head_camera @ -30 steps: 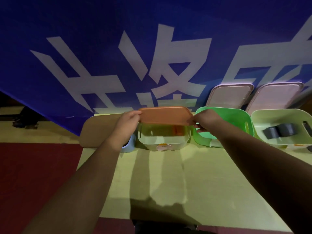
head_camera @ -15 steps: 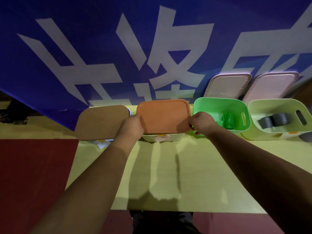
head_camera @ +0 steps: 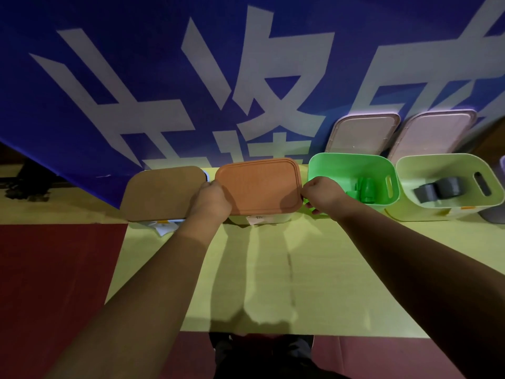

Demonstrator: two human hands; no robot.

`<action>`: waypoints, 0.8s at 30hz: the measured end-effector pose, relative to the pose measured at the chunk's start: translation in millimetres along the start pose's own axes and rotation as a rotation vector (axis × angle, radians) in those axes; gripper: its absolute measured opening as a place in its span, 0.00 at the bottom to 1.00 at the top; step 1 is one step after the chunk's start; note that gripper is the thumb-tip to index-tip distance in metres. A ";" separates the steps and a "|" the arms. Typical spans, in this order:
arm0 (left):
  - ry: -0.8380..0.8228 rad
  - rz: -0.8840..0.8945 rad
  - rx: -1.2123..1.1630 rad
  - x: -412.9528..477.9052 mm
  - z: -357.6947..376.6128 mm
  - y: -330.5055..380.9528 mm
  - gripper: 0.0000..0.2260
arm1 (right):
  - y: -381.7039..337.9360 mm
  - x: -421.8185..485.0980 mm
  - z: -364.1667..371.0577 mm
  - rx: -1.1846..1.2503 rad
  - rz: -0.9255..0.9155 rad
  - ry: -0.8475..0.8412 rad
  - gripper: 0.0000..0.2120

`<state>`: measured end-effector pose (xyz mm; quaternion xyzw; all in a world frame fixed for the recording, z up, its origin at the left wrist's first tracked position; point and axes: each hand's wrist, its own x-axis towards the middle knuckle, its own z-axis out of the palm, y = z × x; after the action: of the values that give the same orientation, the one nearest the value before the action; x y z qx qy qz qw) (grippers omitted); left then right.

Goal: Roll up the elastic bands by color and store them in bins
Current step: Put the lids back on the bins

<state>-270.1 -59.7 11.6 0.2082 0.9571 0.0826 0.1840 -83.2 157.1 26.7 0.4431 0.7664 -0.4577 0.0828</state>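
An orange lid (head_camera: pixel 259 184) lies flat on a pale bin (head_camera: pixel 273 218) at the table's far edge. My left hand (head_camera: pixel 211 202) grips the lid's left edge and my right hand (head_camera: pixel 322 194) pinches its right edge. To the left stands a bin closed by a tan lid (head_camera: pixel 161 192). To the right an open green bin (head_camera: pixel 352 170) holds a rolled green band (head_camera: pixel 364 190). Further right an open pale green bin (head_camera: pixel 448 165) holds rolled grey bands (head_camera: pixel 437 191).
Two pinkish lids (head_camera: pixel 360 132) (head_camera: pixel 434 132) lean against the blue banner (head_camera: pixel 191 77) behind the open bins. A lilac container (head_camera: pixel 496 214) shows at the right edge. The yellow table (head_camera: pixel 287 283) ends at the left over red floor (head_camera: pixel 54 269).
The orange lid was held tilted above the pale bin; both hands lowered it onto the bin, where it now sits flat. The view has tilted down slightly.
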 end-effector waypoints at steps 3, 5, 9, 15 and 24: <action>0.039 0.000 0.009 -5.5 -4.2 7.5 0.18 | 1.9 -2.7 -8.6 0.021 -0.036 -0.032 0.12; 0.037 0.000 0.006 -9.1 -7.6 17.6 0.18 | 4.6 -5.9 -15.6 0.040 -0.052 -0.050 0.11; 0.060 0.064 -0.041 -16.5 -13.4 44.7 0.20 | 10.3 -12.5 -33.0 0.091 -0.027 -0.050 0.11; 0.019 0.308 -0.116 -27.7 -18.9 98.5 0.19 | 15.6 -29.3 -66.5 0.179 0.009 -0.006 0.11; -0.041 0.567 -0.241 -22.7 -23.0 172.2 0.15 | 35.5 -59.0 -99.6 0.325 0.084 0.122 0.10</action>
<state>-196.4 83.7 80.3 0.4451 0.8403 0.2394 0.1962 6.4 205.3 92.3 0.5092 0.6668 -0.5439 -0.0176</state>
